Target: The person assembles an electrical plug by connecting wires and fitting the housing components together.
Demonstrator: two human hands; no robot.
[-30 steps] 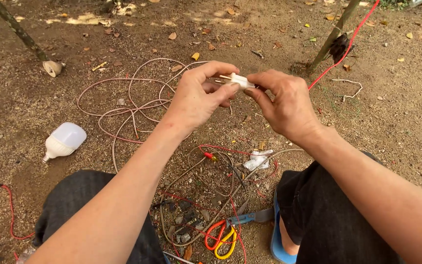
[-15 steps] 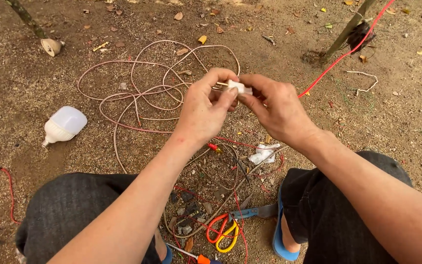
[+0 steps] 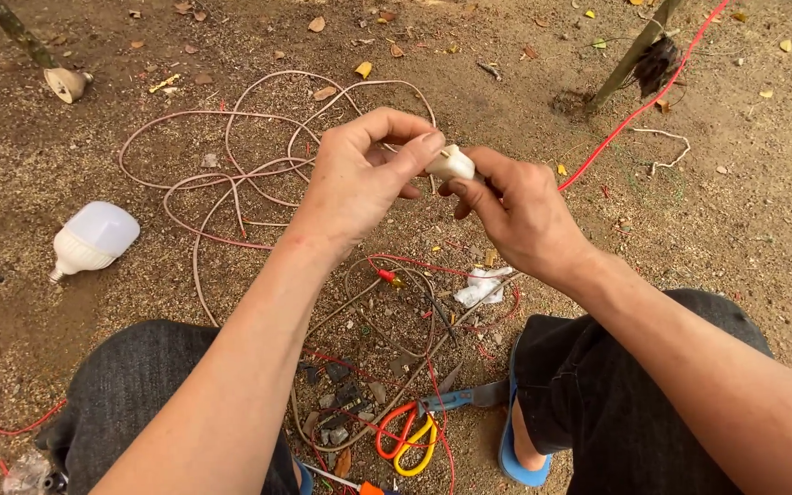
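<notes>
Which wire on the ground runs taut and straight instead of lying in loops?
The bright red wire at upper right, stretched straight past the stick. The pinkish cable lies coiled left of the hands.

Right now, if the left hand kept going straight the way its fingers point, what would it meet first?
The left hand points right, and its fingertips already pinch the small white plug piece. Directly beyond that is the right hand, gripping the same piece. Depth looks matched, so contact seems immediate.

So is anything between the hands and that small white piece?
Nothing visible: the left hand and right hand both pinch the small white piece directly, above the loose pinkish wire on the ground.
</notes>
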